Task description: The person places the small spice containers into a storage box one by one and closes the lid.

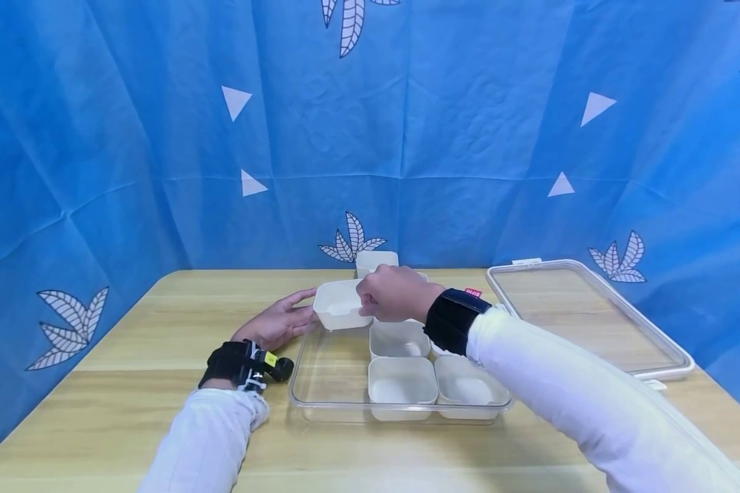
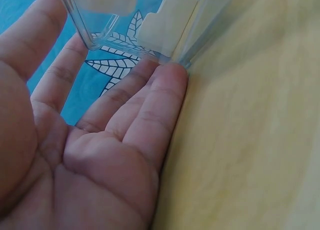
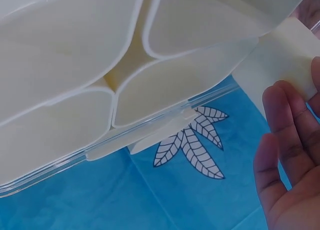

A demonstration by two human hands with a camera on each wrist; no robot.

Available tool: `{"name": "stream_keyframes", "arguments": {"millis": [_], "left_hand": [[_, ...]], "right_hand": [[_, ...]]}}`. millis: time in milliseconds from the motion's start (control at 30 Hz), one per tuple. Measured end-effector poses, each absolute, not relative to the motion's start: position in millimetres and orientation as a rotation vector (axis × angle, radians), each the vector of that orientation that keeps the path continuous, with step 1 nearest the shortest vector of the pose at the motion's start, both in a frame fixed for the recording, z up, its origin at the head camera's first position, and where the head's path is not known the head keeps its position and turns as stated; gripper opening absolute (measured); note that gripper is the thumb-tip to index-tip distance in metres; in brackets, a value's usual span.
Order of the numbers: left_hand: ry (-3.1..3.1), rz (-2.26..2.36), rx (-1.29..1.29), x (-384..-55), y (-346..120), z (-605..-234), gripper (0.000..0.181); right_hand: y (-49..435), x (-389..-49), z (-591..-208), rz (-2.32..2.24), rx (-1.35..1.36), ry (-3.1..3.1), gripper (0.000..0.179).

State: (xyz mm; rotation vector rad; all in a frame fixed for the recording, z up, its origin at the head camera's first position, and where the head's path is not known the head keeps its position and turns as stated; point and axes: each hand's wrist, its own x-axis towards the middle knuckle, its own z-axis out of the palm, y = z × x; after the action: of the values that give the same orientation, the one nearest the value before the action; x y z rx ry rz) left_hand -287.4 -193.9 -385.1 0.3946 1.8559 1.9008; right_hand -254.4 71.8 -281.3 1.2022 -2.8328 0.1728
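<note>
My right hand [image 1: 395, 293] pinches the right wall of a small white bin [image 1: 336, 301], held tilted over the far left part of a clear plastic box [image 1: 329, 387]. In the right wrist view, fingers [image 3: 287, 120] lie against the bin's white wall [image 3: 270, 64]. My left hand [image 1: 277, 322] is by the box's far left side with its fingers extended. From the left wrist, the fingertips [image 2: 170, 77] show right at the clear box's edge [image 2: 87, 39], the palm turned up beside the table. Inside the box sit several more white bins [image 1: 402, 382], partly hidden by my right arm.
Behind the box stands another white bin [image 1: 376, 260]. A clear lid with a pale rim [image 1: 629, 311] lies at the right on the wooden table [image 1: 129, 383]. A small red tag [image 1: 473, 292] shows beyond my right wrist. Blue patterned cloth [image 1: 407, 137] hangs along the table's back.
</note>
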Motion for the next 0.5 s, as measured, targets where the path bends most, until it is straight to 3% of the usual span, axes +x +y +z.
{"name": "stream_keyframes", "arguments": {"millis": [500], "left_hand": [[1.838, 1.922, 0.360, -285.3, -192.2, -382.3, 0.065]], "right_hand": [[64.1, -258.4, -294.1, 0.033, 1.150, -2.902, 0.016]]}}
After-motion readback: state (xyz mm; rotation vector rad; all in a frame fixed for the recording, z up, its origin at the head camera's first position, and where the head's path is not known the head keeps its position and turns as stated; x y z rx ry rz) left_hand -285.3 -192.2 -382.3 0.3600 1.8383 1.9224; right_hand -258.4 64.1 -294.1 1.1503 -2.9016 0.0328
